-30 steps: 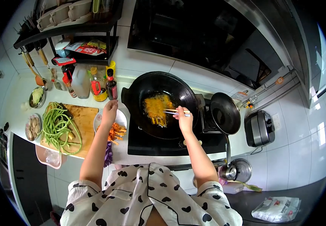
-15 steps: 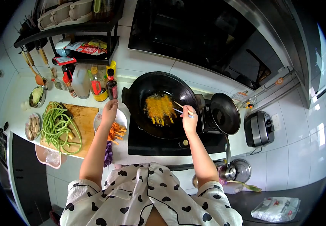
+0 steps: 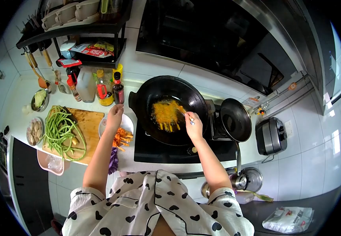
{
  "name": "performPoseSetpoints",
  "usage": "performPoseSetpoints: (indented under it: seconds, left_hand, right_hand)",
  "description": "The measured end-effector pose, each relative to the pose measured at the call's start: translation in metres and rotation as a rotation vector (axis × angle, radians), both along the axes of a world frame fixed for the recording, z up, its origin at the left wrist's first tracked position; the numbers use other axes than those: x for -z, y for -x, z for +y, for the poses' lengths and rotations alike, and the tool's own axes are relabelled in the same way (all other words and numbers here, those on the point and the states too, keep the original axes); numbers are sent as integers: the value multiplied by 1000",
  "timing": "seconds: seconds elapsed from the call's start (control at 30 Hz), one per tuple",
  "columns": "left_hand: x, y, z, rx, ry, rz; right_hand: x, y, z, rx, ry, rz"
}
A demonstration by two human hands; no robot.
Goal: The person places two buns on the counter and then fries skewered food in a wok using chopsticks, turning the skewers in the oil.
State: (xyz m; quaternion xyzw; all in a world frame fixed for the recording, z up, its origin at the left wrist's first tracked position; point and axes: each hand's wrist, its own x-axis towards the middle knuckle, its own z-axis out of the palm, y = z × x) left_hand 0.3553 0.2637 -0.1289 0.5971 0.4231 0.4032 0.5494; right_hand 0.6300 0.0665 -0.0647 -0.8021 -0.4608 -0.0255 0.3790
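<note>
Bubbling oil and a clump of orange-yellow strips [image 3: 165, 114] fill the middle of the black wok [image 3: 151, 88]. My right hand [image 3: 193, 125] is closed around a pair of chopsticks [image 3: 181, 109], whose tips are at the right edge of the strips. Over the white plate [image 3: 127, 121] left of the wok is my left hand [image 3: 114, 117], its fingers curled together; what they hold, if anything, is hidden. Orange strips [image 3: 122, 137] lie at the plate's front edge, with something purple [image 3: 113, 162] below them.
Long green beans [image 3: 58, 126] lie on a wooden board [image 3: 93, 118] at the left. Bottles [image 3: 118, 88] stand behind the plate. A smaller black pan [image 3: 229, 118] and a rice cooker [image 3: 271, 135] are at the right. Bowls [image 3: 34, 131] sit at the far left.
The chopsticks moved from the strips' lower right out past their right side, then back to their upper right edge. My left hand has stayed over the plate.
</note>
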Motion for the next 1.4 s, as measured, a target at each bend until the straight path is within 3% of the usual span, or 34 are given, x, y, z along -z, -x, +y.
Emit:
performPoseSetpoints:
  seconds: [0.37, 0.6, 0.73, 1.13, 1.3, 1.4]
  left_hand:
    - [5, -1, 5, 3, -1, 9]
    - [3, -1, 2, 3, 11, 39]
    - [-10, -1, -5, 4, 25, 38]
    - [-13, -9, -7, 24, 13, 52]
    - [-18, -10, -9, 18, -3, 57]
    - [-16, -11, -8, 20, 5, 50]
  right_hand:
    - [-2, 5, -8, -129, -14, -132]
    - [2, -12, 1, 33, -110, 545]
    - [-2, -10, -2, 73, -212, 653]
    - [-20, -13, -15, 124, -352, 492]
    - [-17, -4, -17, 92, -191, 558]
    - [-10, -1, -16, 16, -97, 351]
